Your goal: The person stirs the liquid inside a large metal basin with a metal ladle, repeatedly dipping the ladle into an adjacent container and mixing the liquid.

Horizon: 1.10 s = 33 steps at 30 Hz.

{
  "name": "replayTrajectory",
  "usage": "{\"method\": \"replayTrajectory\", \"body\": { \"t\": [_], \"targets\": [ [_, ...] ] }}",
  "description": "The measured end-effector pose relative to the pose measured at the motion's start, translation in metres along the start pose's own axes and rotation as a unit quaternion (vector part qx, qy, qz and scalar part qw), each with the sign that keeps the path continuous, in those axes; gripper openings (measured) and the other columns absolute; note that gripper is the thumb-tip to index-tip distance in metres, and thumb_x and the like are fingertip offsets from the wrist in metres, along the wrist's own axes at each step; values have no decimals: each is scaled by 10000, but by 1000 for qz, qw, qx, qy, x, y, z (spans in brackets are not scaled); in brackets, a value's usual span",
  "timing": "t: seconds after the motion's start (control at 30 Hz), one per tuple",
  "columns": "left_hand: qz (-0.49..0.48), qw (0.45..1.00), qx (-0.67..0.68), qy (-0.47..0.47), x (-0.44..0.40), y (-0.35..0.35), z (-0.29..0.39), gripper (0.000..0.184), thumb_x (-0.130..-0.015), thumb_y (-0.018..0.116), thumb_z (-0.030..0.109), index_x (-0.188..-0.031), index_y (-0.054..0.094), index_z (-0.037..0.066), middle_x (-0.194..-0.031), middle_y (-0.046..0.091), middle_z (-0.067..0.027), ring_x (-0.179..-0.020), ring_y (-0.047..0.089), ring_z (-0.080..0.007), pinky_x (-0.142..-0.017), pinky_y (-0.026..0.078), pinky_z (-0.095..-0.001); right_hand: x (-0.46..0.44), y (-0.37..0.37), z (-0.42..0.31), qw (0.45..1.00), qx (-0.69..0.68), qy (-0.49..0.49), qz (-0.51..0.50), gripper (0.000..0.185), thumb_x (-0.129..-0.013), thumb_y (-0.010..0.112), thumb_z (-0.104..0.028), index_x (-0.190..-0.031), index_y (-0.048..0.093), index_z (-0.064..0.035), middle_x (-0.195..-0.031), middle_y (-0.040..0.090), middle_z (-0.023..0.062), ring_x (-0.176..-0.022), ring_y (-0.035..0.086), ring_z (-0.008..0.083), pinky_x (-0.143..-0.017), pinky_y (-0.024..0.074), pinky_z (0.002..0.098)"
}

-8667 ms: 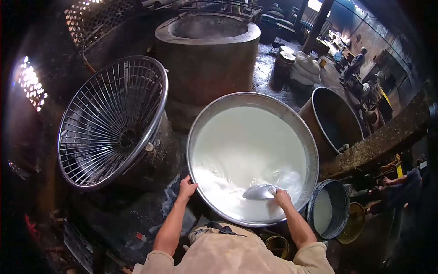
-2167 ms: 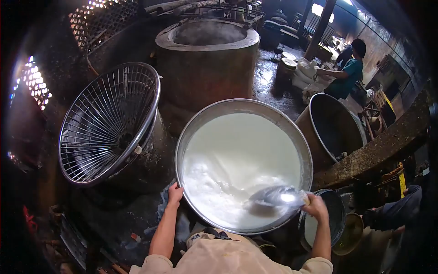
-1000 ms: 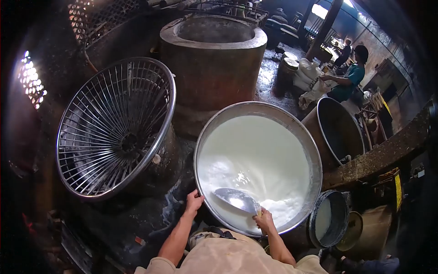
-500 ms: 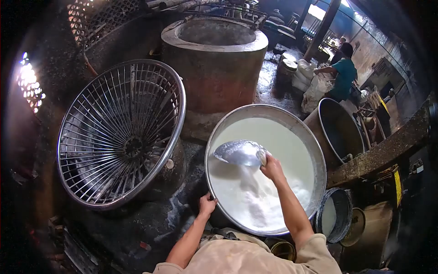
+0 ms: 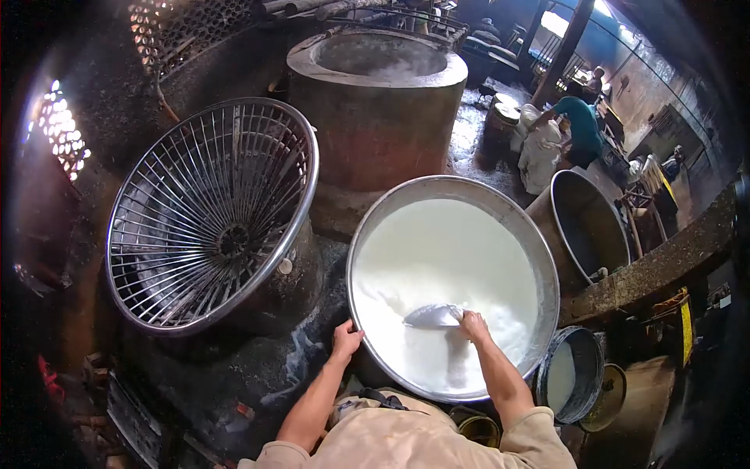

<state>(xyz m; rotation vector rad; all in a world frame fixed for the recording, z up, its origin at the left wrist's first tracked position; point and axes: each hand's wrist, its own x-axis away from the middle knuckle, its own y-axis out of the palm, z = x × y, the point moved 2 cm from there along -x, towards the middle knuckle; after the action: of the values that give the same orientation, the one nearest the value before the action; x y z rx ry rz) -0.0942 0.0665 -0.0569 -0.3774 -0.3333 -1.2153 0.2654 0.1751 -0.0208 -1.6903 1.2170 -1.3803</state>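
One scoop, right hand obscuring handle

Milky white liquid shows inside a silver-grey metal vat, and the scoop is a paler silver. The conical wire basket is steel grey, its bars forming a sunburst pattern. The round furnace is grey-brown with a reddish flush and a lighter grey rim. The wearer's shirt is plain beige; a co-worker's shirt is teal. Sacks are off-white, and one narrow strip is bright yellow.
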Motion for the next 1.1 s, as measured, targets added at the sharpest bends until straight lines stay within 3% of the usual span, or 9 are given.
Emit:
{"method": "replayTrajectory", "body": {
  "t": [0.13, 0.17, 0.27, 0.3, 0.6, 0.73, 0.87, 0.97, 1.1],
  "targets": [
    [-3, 999, 42, -5, 5, 2, 5, 302, -752, 636, 7, -1049, 662, 59, -852, 677, -31, -757, 586, -105, -686, 456, -274, 40, 5, 42, 997, -34, 69, -30, 286, -747, 630, -232, -951, 637, -32, -993, 631, 225, -964, 595, 408, -833, 488, 492],
    [-31, 999, 7, -10, 7, 2, 10, 329, -819, 584, -42, -1144, 596, 8, -1002, 649, -32, -861, 577, -107, -765, 442, -233, 51, 3, 54, 995, -38, 72, -49, 315, -744, 637, -244, -982, 622, -39, -1016, 627, 217, -969, 590, 413, -843, 478, 499],
    [-22, 999, -32, -23, 9, 0, 10, 300, -827, 581, -15, -1125, 599, 16, -991, 640, -22, -883, 555, -105, -772, 432, -251, 85, -2, 89, 997, -19, 66, -34, 342, -730, 650, -259, -990, 608, -41, -1026, 628, 204, -992, 578, 408, -850, 472, 496],
    [21, 1000, 14, 12, 11, 4, 11, 202, -776, 602, -9, -971, 644, 22, -801, 639, -3, -722, 545, -80, -650, 436, -252, 95, -5, 101, 998, -36, 52, -2, 261, -735, 597, -163, -960, 642, -39, -931, 649, 222, -883, 630, 376, -791, 501, 471],
    [81, 997, 8, 17, 26, 14, 21, 262, -812, 564, -11, -1066, 624, 17, -950, 657, -62, -849, 562, -122, -764, 432, -259, 176, -128, 159, 999, -34, 8, 41, 432, -651, 641, -129, -1073, 627, -40, -943, 655, 214, -933, 610, 379, -831, 480, 452],
    [105, 994, -39, 3, 31, 16, 28, 308, -811, 558, -1, -1115, 604, 5, -993, 661, -93, -905, 575, -150, -803, 434, -272, 161, -176, 178, 991, -125, -13, 49, 511, -647, 664, -162, -1143, 586, -65, -1015, 626, 233, -939, 596, 408, -829, 478, 460],
    [139, 988, -59, 9, 22, 15, 14, 360, -807, 561, 33, -1165, 588, 11, -1022, 662, -121, -935, 591, -166, -833, 436, -277, 103, -165, 189, 957, -131, 35, 257, 434, -638, 636, -133, -1058, 602, -28, -969, 629, 249, -919, 600, 421, -817, 476, 467],
    [149, 986, -67, 16, 12, 10, -2, 364, -803, 558, 43, -1163, 589, 5, -1032, 661, -110, -936, 596, -157, -833, 440, -277, 45, -127, 200, 955, -102, 104, 260, 361, -643, 617, -125, -983, 609, -7, -969, 622, 267, -925, 591, 437, -828, 475, 466],
    [121, 992, -33, 16, 34, 18, 32, 366, -800, 554, 44, -1160, 587, -6, -1007, 662, -89, -909, 592, -146, -803, 445, -272, 29, -92, 185, 959, -198, 133, 155, 298, -665, 604, -124, -929, 611, 15, -811, 647, 237, -694, 645, 366, -641, 531, 440]
  ]
}}
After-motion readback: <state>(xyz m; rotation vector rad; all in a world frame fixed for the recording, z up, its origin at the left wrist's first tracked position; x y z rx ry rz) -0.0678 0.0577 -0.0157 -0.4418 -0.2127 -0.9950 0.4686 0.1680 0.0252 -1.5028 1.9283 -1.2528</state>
